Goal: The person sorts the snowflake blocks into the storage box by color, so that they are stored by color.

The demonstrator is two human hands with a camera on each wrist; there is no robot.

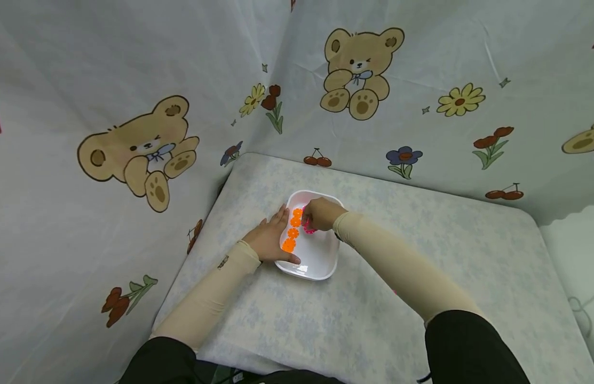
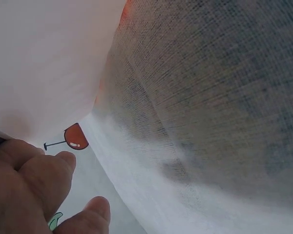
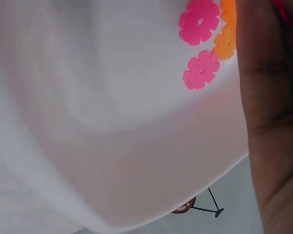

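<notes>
A white tray (image 1: 319, 258) holds several orange flower-shaped plastic discs (image 1: 293, 233) in a row along its left side. Beside them lie pink flower-shaped discs (image 3: 201, 69), two of them plain in the right wrist view. My left hand (image 1: 270, 237) rests spread against the tray's left side, thumb over the near rim. In the left wrist view its fingers (image 2: 49, 175) show outside the tray wall. My right hand (image 1: 323, 213) reaches into the tray with curled fingers. It pinches a pink disc, of which only a red-pink edge (image 3: 282, 9) shows; the rest is hidden.
The tray stands on a table with a pale patterned cloth (image 1: 450, 240). A white curtain (image 1: 205, 53) printed with bears and flowers rises at the back and left. A small pink bit (image 1: 395, 292) peeks out beside the right forearm.
</notes>
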